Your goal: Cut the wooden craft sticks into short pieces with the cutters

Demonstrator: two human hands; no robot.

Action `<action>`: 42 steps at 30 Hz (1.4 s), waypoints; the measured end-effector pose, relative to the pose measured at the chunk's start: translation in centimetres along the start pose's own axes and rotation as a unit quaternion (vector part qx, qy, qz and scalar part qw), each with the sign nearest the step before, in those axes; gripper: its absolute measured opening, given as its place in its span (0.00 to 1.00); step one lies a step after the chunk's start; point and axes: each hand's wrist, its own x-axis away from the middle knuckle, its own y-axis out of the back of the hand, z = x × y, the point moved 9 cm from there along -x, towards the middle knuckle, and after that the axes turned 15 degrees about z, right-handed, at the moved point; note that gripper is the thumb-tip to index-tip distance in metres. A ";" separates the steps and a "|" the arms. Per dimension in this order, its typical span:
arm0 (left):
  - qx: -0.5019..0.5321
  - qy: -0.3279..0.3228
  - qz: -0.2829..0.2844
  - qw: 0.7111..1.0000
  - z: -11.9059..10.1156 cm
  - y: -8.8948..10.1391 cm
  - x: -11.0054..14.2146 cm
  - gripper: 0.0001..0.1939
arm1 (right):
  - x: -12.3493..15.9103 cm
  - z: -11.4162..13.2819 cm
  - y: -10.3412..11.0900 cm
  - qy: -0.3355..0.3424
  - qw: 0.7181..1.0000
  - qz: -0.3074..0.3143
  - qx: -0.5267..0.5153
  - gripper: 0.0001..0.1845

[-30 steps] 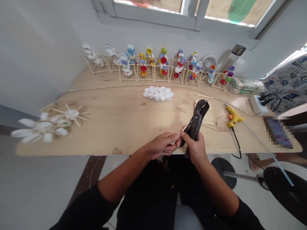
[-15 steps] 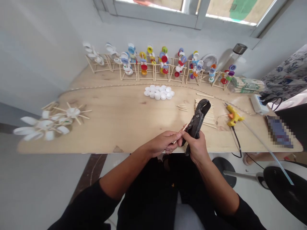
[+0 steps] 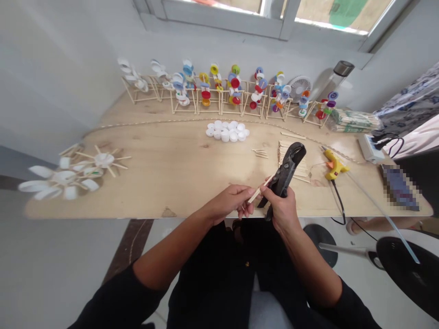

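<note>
My left hand (image 3: pixel 230 201) pinches a thin wooden stick (image 3: pixel 261 188) at the near edge of the wooden table (image 3: pixel 164 169). The stick slants up to the right, and its far end meets the black cutter. My right hand (image 3: pixel 281 208) is wrapped round the handles of the black cutter (image 3: pixel 286 169), whose hooked head points away from me. Just beyond the cutter's head lies a pile of cut sticks (image 3: pixel 291 160).
White bottle caps (image 3: pixel 227 131) lie mid-table and a yellow glue gun (image 3: pixel 332 165) to the right. Cap-and-stick models (image 3: pixel 222 91) line the back edge, with a small fan (image 3: pixel 297 87). White cap wheels (image 3: pixel 68 173) sit at the left end, a power strip (image 3: pixel 369 148) and a blurred-out flat object (image 3: pixel 399 187) at the right.
The stick has slid out of my left fingers, so more of it shows now, reaching toward the cutter. The cutter has shifted slightly right.
</note>
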 end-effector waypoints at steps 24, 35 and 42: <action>0.030 0.008 -0.047 0.998 -0.4 0.5 -0.1 0.14 | 0.0 0.3 0.0 0.031 0.999 -0.005 0.017 0.09; 0.018 -0.002 -0.046 0.999 -0.5 0.5 -0.2 0.12 | 0.0 -0.2 0.1 0.033 0.999 -0.005 0.023 0.10; -0.013 -0.027 -0.058 0.998 -1.0 0.9 0.3 0.12 | 0.1 0.5 0.1 0.025 0.998 0.005 0.051 0.12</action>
